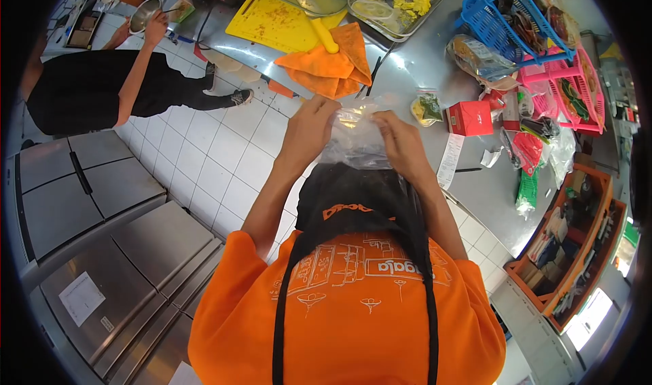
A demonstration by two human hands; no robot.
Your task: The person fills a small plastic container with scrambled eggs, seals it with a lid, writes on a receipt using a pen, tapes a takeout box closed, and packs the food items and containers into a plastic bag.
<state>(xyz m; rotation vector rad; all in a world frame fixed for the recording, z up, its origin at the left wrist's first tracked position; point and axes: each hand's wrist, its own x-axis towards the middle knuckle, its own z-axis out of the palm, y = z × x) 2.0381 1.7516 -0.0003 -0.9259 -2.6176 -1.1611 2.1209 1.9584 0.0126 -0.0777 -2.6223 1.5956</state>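
Observation:
A clear plastic bag hangs in front of the black apron, its top edge pinched from both sides. My left hand is closed on the bag's left corner, while my right hand grips the right one with thumb and fingers. What the bag holds, if anything, I cannot make out. Just beyond my left hand lies an orange cloth with a yellow handle on top of it. A small clear bag with green and yellow contents rests on the steel table to the right of my right hand.
On the steel table are a yellow cutting board, a metal tray of yellow pieces, a red box, a receipt, and blue and pink baskets. At left, another person holds a metal bowl.

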